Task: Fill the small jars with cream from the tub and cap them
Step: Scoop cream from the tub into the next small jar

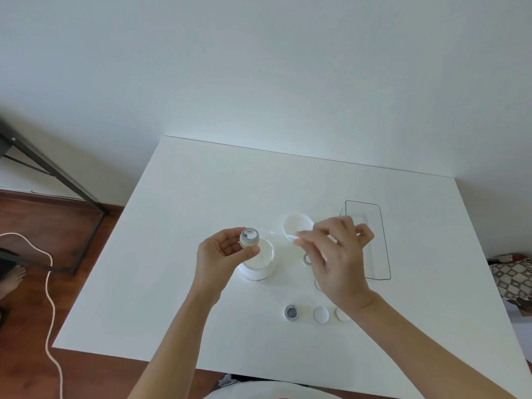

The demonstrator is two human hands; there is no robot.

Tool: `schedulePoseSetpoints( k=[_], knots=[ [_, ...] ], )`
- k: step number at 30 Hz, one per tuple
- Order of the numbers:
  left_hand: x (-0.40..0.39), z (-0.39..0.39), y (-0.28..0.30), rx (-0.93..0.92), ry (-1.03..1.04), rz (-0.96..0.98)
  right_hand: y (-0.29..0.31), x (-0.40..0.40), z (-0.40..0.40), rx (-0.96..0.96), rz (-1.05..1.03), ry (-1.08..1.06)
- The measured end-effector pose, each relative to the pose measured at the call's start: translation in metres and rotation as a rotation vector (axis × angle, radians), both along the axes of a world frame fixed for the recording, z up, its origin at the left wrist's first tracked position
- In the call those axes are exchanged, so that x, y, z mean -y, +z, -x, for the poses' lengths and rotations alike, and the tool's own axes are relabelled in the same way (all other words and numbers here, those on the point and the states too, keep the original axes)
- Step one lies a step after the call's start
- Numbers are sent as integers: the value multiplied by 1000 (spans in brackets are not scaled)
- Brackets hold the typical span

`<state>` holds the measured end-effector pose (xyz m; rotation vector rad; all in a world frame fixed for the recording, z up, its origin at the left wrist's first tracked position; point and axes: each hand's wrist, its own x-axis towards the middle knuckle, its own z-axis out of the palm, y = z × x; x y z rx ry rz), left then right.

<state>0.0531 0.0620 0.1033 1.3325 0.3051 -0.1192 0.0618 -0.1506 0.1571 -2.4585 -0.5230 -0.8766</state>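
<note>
tub (259, 267) left of tray (384, 254), caps (320, 314) in front

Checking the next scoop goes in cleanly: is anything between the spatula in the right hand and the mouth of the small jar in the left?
Nothing visible does. The small jar is held over the open tub, mouth uncovered; the spatula tip has only open air between them.

hands: 2, left hand (221, 251), right hand (339, 254)
tubs: 1, open tub (259, 267)
tub lids: 1, tub lid (298, 226)
small jars: 2 clear, held jar (249, 238), table jar (291, 312)
caps: 2, white cap (321, 314), second cap (342, 315)
trays: 1, clear tray (374, 243)
</note>
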Motion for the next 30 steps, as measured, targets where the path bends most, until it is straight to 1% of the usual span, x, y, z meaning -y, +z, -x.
schedulePoseSetpoints(
  k=[2,3,5,7,9,14,17,19,22,25,27,30],
  knots=[
    [-1,0,0,0,8,-1,2,-1,-5,-160,-168,-93],
    [-2,1,0,3,10,-2,1,-1,-8,-236,-218,-131],
    [-4,2,-1,10,11,-5,-7,-3,-15,-373,-202,-174],
    [-6,3,-2,19,6,-5,-17,-7,-19,-477,-70,-180],
    [-8,5,-3,29,-10,4,-28,-14,-21,-537,70,-150],
    [-12,10,-5,32,-57,7,-46,-36,-31,-543,353,-50],
    [-14,11,-7,28,-70,105,-53,-44,-38,-565,500,20],
    [-14,11,-6,27,-74,158,-58,-47,-40,-586,557,69],
    [-13,11,-7,23,-61,196,-62,-51,-40,-625,567,97],
    [-14,11,-8,27,-43,196,-64,-53,-38,-688,524,78],
    [-15,10,-9,28,-39,176,-63,-51,-38,-756,461,41],
    [-17,9,-11,17,-35,168,-59,-47,-38,-853,321,-75]
  ],
)
